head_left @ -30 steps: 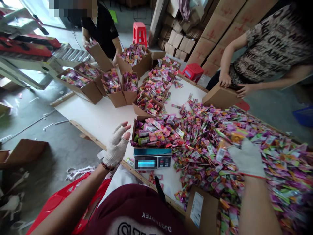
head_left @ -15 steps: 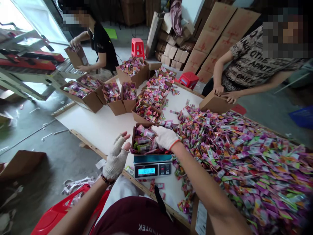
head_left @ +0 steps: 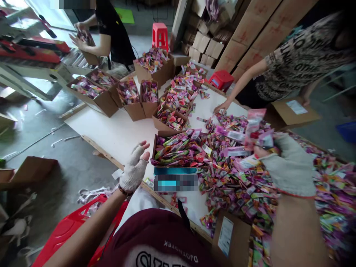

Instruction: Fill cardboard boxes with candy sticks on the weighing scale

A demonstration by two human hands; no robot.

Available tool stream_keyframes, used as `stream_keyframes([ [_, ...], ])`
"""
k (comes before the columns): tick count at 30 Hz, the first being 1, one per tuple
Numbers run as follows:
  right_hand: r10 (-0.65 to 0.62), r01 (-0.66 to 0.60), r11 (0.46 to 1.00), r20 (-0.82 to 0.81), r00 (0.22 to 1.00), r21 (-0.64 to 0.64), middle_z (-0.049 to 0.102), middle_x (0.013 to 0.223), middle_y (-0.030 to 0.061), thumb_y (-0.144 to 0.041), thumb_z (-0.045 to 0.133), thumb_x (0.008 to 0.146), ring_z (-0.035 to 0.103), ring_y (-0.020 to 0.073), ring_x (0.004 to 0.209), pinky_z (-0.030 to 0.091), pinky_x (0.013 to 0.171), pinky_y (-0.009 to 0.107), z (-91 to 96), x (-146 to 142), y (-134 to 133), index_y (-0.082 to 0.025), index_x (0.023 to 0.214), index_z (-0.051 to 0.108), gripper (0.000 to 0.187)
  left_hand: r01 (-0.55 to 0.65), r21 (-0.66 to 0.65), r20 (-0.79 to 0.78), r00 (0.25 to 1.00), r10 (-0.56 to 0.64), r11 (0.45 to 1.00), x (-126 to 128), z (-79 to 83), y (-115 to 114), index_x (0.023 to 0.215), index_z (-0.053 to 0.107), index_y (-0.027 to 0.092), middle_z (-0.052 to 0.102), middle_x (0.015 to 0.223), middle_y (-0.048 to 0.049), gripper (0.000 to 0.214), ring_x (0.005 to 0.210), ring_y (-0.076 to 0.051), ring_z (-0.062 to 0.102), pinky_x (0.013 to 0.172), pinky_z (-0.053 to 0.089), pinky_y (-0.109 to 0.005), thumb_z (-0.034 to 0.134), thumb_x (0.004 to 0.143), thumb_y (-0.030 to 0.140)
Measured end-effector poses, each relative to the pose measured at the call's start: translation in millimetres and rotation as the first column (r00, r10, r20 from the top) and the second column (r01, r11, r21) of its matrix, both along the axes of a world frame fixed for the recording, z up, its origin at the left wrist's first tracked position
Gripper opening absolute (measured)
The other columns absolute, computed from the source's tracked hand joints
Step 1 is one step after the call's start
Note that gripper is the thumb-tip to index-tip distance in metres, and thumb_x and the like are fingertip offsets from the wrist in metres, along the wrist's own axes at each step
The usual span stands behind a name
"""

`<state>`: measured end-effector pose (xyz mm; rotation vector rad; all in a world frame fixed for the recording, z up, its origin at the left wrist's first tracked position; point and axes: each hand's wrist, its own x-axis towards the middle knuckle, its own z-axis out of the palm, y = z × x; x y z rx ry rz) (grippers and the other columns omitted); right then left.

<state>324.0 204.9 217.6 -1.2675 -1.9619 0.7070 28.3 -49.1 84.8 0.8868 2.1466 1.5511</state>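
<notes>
Several packets (head_left: 253, 128), pink, purple, shiny

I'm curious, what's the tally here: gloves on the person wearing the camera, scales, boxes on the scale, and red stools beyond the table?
Gloves: 2
Scale: 1
Box on the scale: 1
Red stools: 2
Total: 6
</notes>
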Motion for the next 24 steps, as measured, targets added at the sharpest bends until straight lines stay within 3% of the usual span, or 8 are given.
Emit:
stream_keyframes([
  [5, -0.216, 0.201, 0.976, 0.279, 0.936, 0.081, 0.065, 0.080, 0.0087, -0.049, 0.064, 0.062, 0.057, 0.0244, 0.071, 0.044, 0.069, 0.040, -2.3, 54, 8, -0.026, 0.086, 0.062, 0.033, 0.032, 0.013, -0.013, 0.999, -0.032, 0.999, 0, 0.4, 10, 0.126, 0.072, 0.016, 0.062, 0.147, -0.0161, 0.045, 0.141, -0.029, 0.054, 0.121, 0.042, -0.047, 0.056, 0.099, 0.048],
  [10, -0.296, 0.250, 0.955, 0.451, 0.842, 0.159, 0.061, 0.075, 0.0073, -0.057, 0.059, 0.064, 0.055, 0.0253, 0.069, 0.041, 0.068, 0.041, -10.1, 82, 12, -0.027, 0.085, 0.060, 0.037, 0.050, 0.001, -0.025, 0.998, -0.050, 0.999, 0, 5.8, 16, 0.128, 0.071, 0.016, 0.061, 0.148, -0.0153, 0.046, 0.143, -0.029, 0.053, 0.123, 0.040, -0.047, 0.055, 0.099, 0.048],
  [16, -0.289, 0.235, 0.957, 0.541, 0.790, 0.168, 0.063, 0.079, 0.0083, -0.058, 0.058, 0.071, 0.057, 0.0265, 0.072, 0.042, 0.071, 0.042, -17.4, 99, 22, -0.028, 0.089, 0.060, 0.034, 0.033, -0.018, -0.025, 0.999, -0.033, 0.999, 1, 7.4, 14, 0.128, 0.070, 0.016, 0.061, 0.148, -0.0154, 0.047, 0.143, -0.029, 0.053, 0.122, 0.041, -0.047, 0.054, 0.099, 0.049],
  [20, -0.131, 0.140, 0.989, 0.701, 0.701, 0.045, 0.067, 0.099, 0.0163, -0.053, 0.057, 0.083, 0.065, 0.0321, 0.092, 0.048, 0.080, 0.045, -24.6, 103, 31, -0.027, 0.112, 0.065, 0.040, 0.007, -0.030, -0.028, 1.000, -0.008, 1.000, 0, 5.5, 9, 0.128, 0.070, 0.017, 0.061, 0.148, -0.0150, 0.047, 0.141, -0.029, 0.054, 0.119, 0.045, -0.046, 0.054, 0.099, 0.049],
  [22, -0.008, 0.031, 0.999, 0.740, 0.673, -0.018, 0.063, 0.123, 0.0227, -0.052, 0.060, 0.084, 0.064, 0.0361, 0.115, 0.049, 0.094, 0.047, -34.5, 93, 26, -0.023, 0.132, 0.060, 0.056, -0.008, -0.038, -0.001, 1.000, 0.008, 0.999, -1, 3.3, 7, 0.129, 0.070, 0.017, 0.060, 0.149, -0.0153, 0.048, 0.140, -0.030, 0.055, 0.110, 0.053, -0.045, 0.054, 0.098, 0.051],
  [24, 0.146, -0.119, 0.989, 0.696, 0.703, -0.087, 0.054, 0.146, 0.0218, -0.051, 0.067, 0.082, 0.056, 0.0355, 0.135, 0.047, 0.108, 0.046, -49.7, 70, 12, -0.023, 0.149, 0.050, 0.074, -0.020, -0.046, 0.025, 0.999, 0.021, 0.999, 0, 1.4, 6, 0.128, 0.071, 0.017, 0.060, 0.150, -0.0157, 0.050, 0.140, -0.031, 0.055, 0.103, 0.057, -0.044, 0.055, 0.098, 0.053],
])
